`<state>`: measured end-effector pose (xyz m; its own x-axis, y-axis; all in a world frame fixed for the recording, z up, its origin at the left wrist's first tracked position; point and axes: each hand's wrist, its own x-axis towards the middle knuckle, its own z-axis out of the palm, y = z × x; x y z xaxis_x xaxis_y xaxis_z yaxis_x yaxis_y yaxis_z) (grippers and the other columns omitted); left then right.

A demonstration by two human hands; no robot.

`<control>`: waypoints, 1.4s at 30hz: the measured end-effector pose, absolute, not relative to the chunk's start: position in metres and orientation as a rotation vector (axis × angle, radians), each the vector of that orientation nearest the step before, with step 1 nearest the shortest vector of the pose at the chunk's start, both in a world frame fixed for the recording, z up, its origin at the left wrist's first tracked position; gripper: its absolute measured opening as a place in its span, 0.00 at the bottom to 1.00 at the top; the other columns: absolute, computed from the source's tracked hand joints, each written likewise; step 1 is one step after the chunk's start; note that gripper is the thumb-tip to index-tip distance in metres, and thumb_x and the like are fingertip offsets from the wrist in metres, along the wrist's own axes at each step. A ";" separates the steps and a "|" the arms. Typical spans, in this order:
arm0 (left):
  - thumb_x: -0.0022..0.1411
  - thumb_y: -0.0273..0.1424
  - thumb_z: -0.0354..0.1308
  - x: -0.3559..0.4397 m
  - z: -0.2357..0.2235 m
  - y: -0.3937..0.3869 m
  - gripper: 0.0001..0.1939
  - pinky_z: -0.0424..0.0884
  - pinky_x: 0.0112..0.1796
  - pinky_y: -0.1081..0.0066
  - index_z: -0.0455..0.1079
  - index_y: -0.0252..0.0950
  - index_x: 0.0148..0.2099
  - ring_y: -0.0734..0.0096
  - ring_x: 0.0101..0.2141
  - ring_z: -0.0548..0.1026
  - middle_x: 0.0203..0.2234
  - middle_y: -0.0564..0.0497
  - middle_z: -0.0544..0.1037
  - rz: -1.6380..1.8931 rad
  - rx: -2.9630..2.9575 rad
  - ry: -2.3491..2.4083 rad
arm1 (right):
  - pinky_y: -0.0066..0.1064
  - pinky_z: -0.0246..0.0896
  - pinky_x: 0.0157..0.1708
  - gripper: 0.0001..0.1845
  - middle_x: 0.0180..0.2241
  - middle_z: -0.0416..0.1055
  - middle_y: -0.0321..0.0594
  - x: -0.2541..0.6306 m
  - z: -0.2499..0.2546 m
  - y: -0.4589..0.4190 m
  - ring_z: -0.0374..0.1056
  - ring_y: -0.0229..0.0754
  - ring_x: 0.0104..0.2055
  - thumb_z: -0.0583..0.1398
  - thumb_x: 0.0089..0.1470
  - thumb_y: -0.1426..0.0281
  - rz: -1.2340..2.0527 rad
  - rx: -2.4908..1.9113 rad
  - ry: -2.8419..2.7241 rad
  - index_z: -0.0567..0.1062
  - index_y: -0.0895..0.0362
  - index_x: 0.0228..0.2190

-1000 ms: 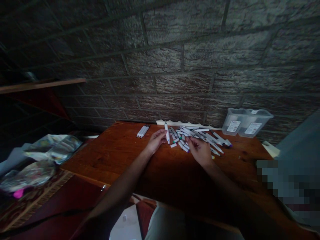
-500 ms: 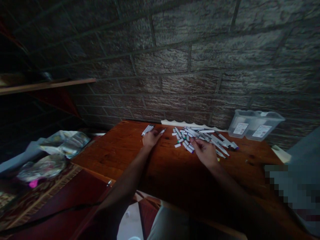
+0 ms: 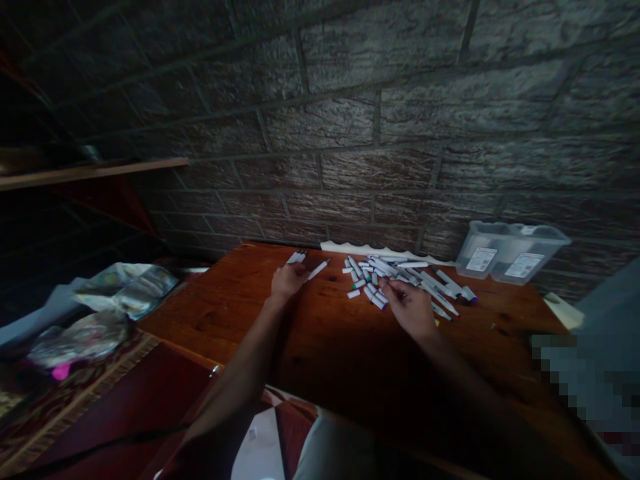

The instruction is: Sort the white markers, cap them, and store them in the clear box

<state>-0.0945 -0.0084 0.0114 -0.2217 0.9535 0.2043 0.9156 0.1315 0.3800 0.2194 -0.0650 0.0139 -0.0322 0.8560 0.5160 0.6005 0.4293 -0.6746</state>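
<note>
My left hand (image 3: 287, 281) is low over the left part of the table, its fingers loosely spread and holding nothing that I can see. Just right of its fingertips lies a single white marker (image 3: 319, 269), slanted on the wood. Several white markers (image 3: 297, 257) lie side by side just beyond that hand. At the near side of a heap of white markers (image 3: 383, 265), my right hand (image 3: 411, 308) has thumb and fingers pinched together. What they grip is too small and dark to make out. Short marker caps (image 3: 374, 297) with coloured ends lie left of the right fingertips.
Two joined clear plastic containers (image 3: 500, 257) with labels stand at the table's back right. A white wavy-edged strip (image 3: 345, 249) runs along the brick wall (image 3: 345, 173). Plastic bags (image 3: 125, 290) lie left of the wooden table (image 3: 200, 310). A shelf (image 3: 95, 172) juts out at upper left.
My left hand has drawn back to the left, away from the white marker, which now lies uncovered on the table. The right hand stays at the heap, almost unmoved.
</note>
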 end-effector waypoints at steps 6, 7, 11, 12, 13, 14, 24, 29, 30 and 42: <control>0.61 0.45 0.56 -0.086 0.012 -0.010 0.16 0.69 0.44 0.71 0.77 0.45 0.44 0.63 0.44 0.77 0.41 0.52 0.82 0.526 1.980 2.364 | 0.27 0.55 0.27 0.21 0.22 0.74 0.36 0.219 0.013 -0.066 0.65 0.36 0.22 0.56 0.59 0.56 0.358 -1.243 -1.731 0.80 0.56 0.27; 0.61 0.44 0.55 -0.085 0.012 -0.009 0.15 0.69 0.44 0.70 0.77 0.45 0.44 0.63 0.44 0.77 0.41 0.52 0.82 0.508 1.969 2.402 | 0.27 0.55 0.27 0.21 0.22 0.74 0.36 0.219 0.013 -0.065 0.64 0.36 0.22 0.56 0.59 0.56 0.356 -1.245 -1.727 0.80 0.56 0.27; 0.63 0.42 0.54 -0.085 0.008 -0.004 0.15 0.67 0.47 0.63 0.77 0.45 0.45 0.58 0.44 0.76 0.40 0.48 0.81 0.453 1.943 2.580 | 0.28 0.54 0.26 0.21 0.20 0.73 0.35 0.219 0.012 -0.065 0.63 0.36 0.21 0.56 0.59 0.56 0.358 -1.256 -1.738 0.80 0.56 0.27; 0.63 0.42 0.53 -0.086 0.007 -0.002 0.15 0.66 0.47 0.61 0.77 0.44 0.46 0.57 0.45 0.76 0.41 0.47 0.81 0.460 1.937 2.624 | 0.28 0.54 0.26 0.21 0.19 0.72 0.35 0.219 0.013 -0.065 0.62 0.36 0.20 0.56 0.59 0.56 0.362 -1.258 -1.739 0.80 0.56 0.27; 0.63 0.42 0.53 -0.087 0.006 -0.001 0.16 0.66 0.47 0.60 0.76 0.44 0.47 0.55 0.46 0.75 0.41 0.45 0.80 0.471 1.928 2.665 | 0.28 0.53 0.26 0.21 0.19 0.71 0.35 0.218 0.013 -0.065 0.61 0.35 0.20 0.56 0.59 0.56 0.366 -1.258 -1.739 0.80 0.56 0.27; 0.63 0.41 0.53 -0.088 0.004 -0.001 0.16 0.66 0.47 0.59 0.76 0.43 0.47 0.54 0.47 0.73 0.42 0.44 0.80 0.485 1.920 2.698 | 0.28 0.53 0.25 0.21 0.19 0.71 0.34 0.218 0.013 -0.065 0.61 0.35 0.20 0.56 0.59 0.55 0.370 -1.255 -1.740 0.80 0.56 0.27; 0.63 0.40 0.53 -0.087 -0.002 -0.001 0.16 0.65 0.46 0.55 0.77 0.43 0.47 0.49 0.50 0.66 0.48 0.41 0.74 0.578 1.910 2.753 | 0.27 0.50 0.24 0.23 0.18 0.69 0.34 0.219 0.013 -0.066 0.58 0.33 0.19 0.55 0.59 0.55 0.359 -1.244 -1.739 0.78 0.57 0.23; 0.62 0.42 0.54 -0.086 -0.004 0.002 0.15 0.64 0.47 0.55 0.78 0.42 0.43 0.50 0.50 0.65 0.49 0.42 0.74 0.531 1.899 2.741 | 0.27 0.50 0.24 0.23 0.18 0.69 0.34 0.219 0.013 -0.065 0.57 0.34 0.19 0.55 0.59 0.55 0.368 -1.247 -1.752 0.78 0.57 0.23; 0.61 0.42 0.54 -0.086 -0.003 0.002 0.16 0.64 0.47 0.54 0.78 0.41 0.42 0.49 0.50 0.65 0.49 0.42 0.74 0.528 1.890 2.757 | 0.27 0.50 0.24 0.22 0.18 0.69 0.34 0.219 0.013 -0.065 0.57 0.34 0.19 0.55 0.59 0.56 0.372 -1.250 -1.751 0.78 0.57 0.23; 0.58 0.40 0.54 -0.086 -0.005 0.004 0.23 0.63 0.50 0.52 0.71 0.31 0.51 0.44 0.53 0.64 0.53 0.35 0.70 0.555 1.761 2.827 | 0.27 0.52 0.25 0.23 0.17 0.68 0.33 0.218 0.011 -0.064 0.59 0.35 0.20 0.55 0.59 0.55 0.381 -1.263 -1.751 0.78 0.56 0.23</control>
